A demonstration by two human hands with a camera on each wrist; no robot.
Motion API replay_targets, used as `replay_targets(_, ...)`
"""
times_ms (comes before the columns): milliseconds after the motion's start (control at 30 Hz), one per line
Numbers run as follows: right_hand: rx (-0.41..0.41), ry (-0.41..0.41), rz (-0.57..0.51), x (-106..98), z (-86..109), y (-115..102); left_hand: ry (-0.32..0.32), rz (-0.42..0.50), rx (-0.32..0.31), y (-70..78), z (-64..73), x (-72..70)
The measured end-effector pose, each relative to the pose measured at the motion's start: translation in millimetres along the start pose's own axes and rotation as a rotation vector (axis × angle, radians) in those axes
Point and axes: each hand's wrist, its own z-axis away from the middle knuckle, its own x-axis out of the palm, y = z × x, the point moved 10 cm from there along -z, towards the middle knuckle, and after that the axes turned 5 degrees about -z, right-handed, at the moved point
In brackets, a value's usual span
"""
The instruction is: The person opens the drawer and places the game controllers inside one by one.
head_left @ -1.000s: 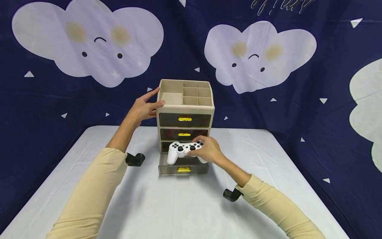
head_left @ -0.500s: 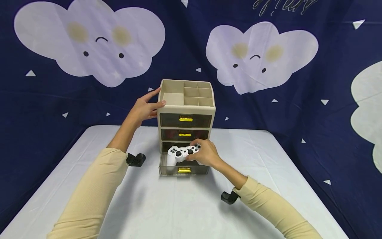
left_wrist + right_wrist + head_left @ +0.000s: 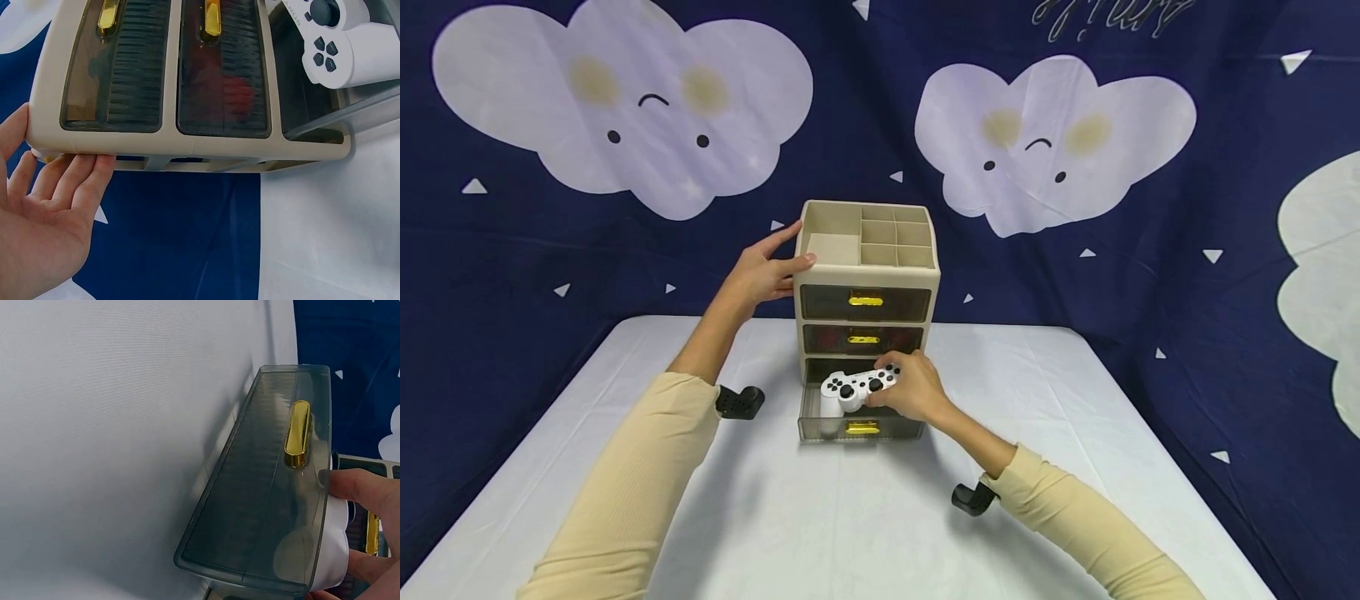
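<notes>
A small beige drawer cabinet stands on the table, its bottom smoky clear drawer pulled out. My right hand pinches the right side of a white game controller, which sits tilted in that drawer. In the right wrist view, the controller's lower part shows partly behind the drawer front, with the thumb near the front's top edge. At the cabinet's upper left corner, my left hand rests with spread fingers on the side wall and the thumb on the top rim. The left wrist view shows those fingers nearly straight.
Two closed drawers with gold handles lie above the pulled-out one; something red shows through the middle drawer. The cabinet's top has divided compartments. A white cloth covers the table, and a dark blue cloud-print curtain hangs behind.
My right hand has lowered the controller from above the pulled-out drawer down into it, and its left grip now shows behind the drawer front. The left hand stays on the cabinet.
</notes>
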Motion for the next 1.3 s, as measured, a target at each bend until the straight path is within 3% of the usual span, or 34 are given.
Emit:
replay_targets(800,-0.078,-0.02,0.08,6.7,0.3,-1.0,0.002,-0.01,0.002,1.2,1.5,-0.4)
replay_targets(1300,-0.042,-0.093,0.154,16.6,2.4,3.0,-0.003,-0.008,-0.001,1.1,2.5,-0.9)
